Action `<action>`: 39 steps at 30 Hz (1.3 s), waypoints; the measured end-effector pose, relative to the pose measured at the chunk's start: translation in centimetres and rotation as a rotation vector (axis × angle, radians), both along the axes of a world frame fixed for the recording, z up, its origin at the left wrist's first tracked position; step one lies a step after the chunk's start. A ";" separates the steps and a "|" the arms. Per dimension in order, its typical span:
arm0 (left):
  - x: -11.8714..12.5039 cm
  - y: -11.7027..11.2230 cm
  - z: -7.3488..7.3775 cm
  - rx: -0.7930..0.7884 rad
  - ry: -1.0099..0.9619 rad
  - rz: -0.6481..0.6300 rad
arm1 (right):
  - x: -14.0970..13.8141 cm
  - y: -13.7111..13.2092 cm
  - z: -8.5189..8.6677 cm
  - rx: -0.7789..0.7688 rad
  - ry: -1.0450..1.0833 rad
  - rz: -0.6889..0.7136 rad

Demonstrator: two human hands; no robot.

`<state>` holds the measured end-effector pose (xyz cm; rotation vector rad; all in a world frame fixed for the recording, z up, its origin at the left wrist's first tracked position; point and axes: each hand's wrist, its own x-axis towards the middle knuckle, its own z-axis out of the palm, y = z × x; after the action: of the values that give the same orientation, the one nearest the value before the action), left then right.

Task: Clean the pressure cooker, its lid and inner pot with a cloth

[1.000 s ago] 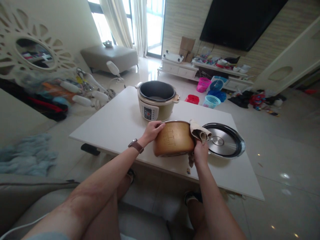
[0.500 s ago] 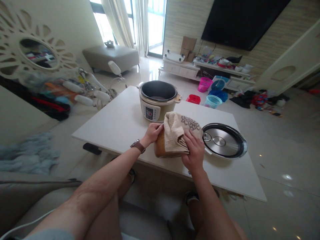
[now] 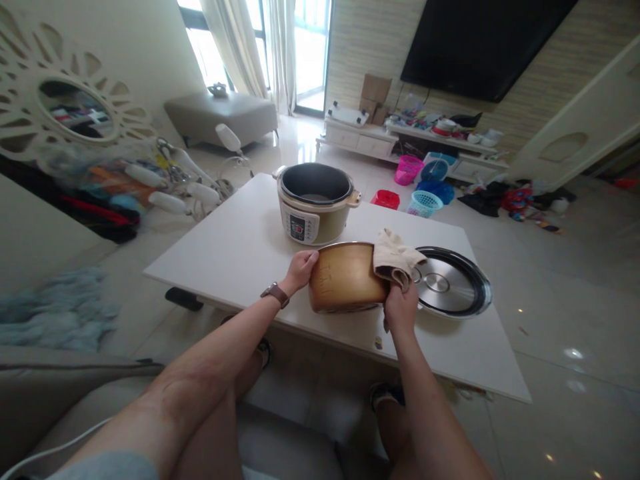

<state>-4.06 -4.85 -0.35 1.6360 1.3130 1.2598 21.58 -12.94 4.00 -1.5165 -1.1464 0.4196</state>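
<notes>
Beige cloth [image 3: 391,257] against golden pot [image 3: 347,277]

Left hand [image 3: 301,269] grips the pot's rim; right hand [image 3: 401,308] clutches the cloth; the pot is over the surface's [image 3: 225,233] near edge, before the cooker [image 3: 327,225], left of the lid [image 3: 453,283].

Daylight coming through the far window [image 3: 311,57], cream curtains [image 3: 235,43] beside it, grey bench [image 3: 220,115] far left, black television [image 3: 485,47] far right, glossy pale floor [image 3: 555,287].
</notes>
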 end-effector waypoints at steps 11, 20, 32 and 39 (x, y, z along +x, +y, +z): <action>1.0 -0.5 4.1 0.020 -0.003 -0.078 | 0.2 0.7 -0.4 -0.014 0.058 -0.002; 1.4 -0.8 2.9 0.023 -0.005 -0.048 | -0.3 -0.1 -0.3 0.061 -0.136 0.019; 1.6 -0.9 2.7 0.040 0.032 -0.042 | 0.1 -1.5 1.2 0.261 -0.582 0.342; 1.4 -1.2 0.8 0.017 -0.093 -0.004 | 0.6 0.3 0.0 -0.031 -0.012 0.023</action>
<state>-2.70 -6.05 0.41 1.5721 1.2447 1.3318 22.23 -12.68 3.97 -1.5357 -1.1720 0.4462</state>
